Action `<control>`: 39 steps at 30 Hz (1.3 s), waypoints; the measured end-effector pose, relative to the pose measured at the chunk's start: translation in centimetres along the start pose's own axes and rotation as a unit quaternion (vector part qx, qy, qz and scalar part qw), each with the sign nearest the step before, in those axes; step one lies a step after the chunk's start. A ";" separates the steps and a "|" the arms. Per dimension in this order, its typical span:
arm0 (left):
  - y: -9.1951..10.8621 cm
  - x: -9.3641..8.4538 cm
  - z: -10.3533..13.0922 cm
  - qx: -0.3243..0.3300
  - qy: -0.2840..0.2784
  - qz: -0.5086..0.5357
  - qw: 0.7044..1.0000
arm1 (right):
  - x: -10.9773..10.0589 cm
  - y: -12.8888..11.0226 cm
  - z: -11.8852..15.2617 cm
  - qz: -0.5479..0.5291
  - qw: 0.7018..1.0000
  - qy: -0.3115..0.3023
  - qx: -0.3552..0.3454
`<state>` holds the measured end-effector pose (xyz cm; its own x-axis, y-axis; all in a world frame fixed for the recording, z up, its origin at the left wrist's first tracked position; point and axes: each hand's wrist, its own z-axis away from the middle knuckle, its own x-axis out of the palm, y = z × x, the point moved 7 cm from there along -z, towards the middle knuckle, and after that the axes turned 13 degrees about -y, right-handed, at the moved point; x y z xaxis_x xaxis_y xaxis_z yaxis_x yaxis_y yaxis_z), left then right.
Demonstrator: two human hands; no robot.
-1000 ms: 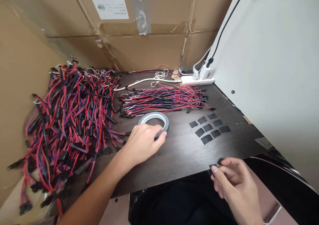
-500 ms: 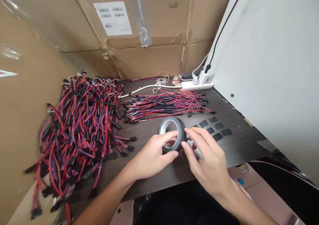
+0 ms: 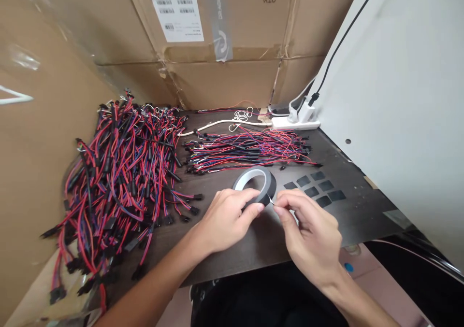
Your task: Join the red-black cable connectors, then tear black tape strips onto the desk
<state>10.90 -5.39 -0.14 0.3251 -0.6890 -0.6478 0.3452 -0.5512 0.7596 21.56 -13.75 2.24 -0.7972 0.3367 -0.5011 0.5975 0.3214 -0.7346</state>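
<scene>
A roll of black tape point(image 3: 270, 184) with a pale inner core is held up over the dark table by my left hand point(image 3: 232, 216), thumb outside and fingers around the ring's near side. My right hand point(image 3: 311, 230) is closed in a pinch at the roll's right side, thumb and forefinger on the loose tape end point(image 3: 271, 201), which shows as a small bright sliver. Several short cut pieces of black tape point(image 3: 311, 191) lie in rows on the table just beyond my right hand.
A big heap of red, blue and black wire harnesses point(image 3: 126, 172) covers the table's left. Behind the roll lies a flatter bundle of similar wires point(image 3: 246, 148). A white power strip point(image 3: 295, 123) with plugs stands at the back, against cardboard boxes point(image 3: 232, 83). A white panel point(image 3: 406, 100) borders the right.
My right fingers have closed into a pinch on the tape end and shifted slightly right of the roll. The roll has tilted flatter in my left hand. The whole view has shifted slightly.
</scene>
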 end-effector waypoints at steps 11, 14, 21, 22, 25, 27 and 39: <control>-0.8 -1.2 0.2 -0.023 0.045 -0.067 0.996 | -3.7 0.3 2.8 0.085 0.991 0.099 -0.002; -0.7 -1.1 0.1 -0.027 0.039 -0.075 0.996 | -3.9 1.0 1.8 0.077 0.994 0.073 -0.006; -0.5 -0.6 -0.3 -0.027 0.021 -0.098 0.995 | 0.4 2.1 -2.3 0.105 0.985 -0.138 -0.008; -0.6 -0.6 -0.2 -0.030 0.020 -0.098 0.995 | 0.7 2.2 -2.5 0.090 0.985 -0.144 -0.006; -0.8 -0.6 -0.2 -0.039 0.013 -0.104 0.994 | 0.5 2.4 -2.6 0.064 0.990 -0.123 0.008; -0.7 -0.5 -0.2 -0.039 0.009 -0.111 0.993 | 0.4 2.5 -2.6 0.061 0.991 -0.113 0.023; -0.7 -0.5 -0.2 -0.067 -0.003 -0.141 0.988 | 0.9 1.0 -2.3 0.082 0.981 -0.177 0.023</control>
<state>10.65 -4.55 -0.38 0.1941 -0.5201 -0.8318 0.5353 -0.6544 0.5341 21.67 -11.08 2.08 -0.6752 0.0504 -0.7359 0.7226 0.2453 -0.6462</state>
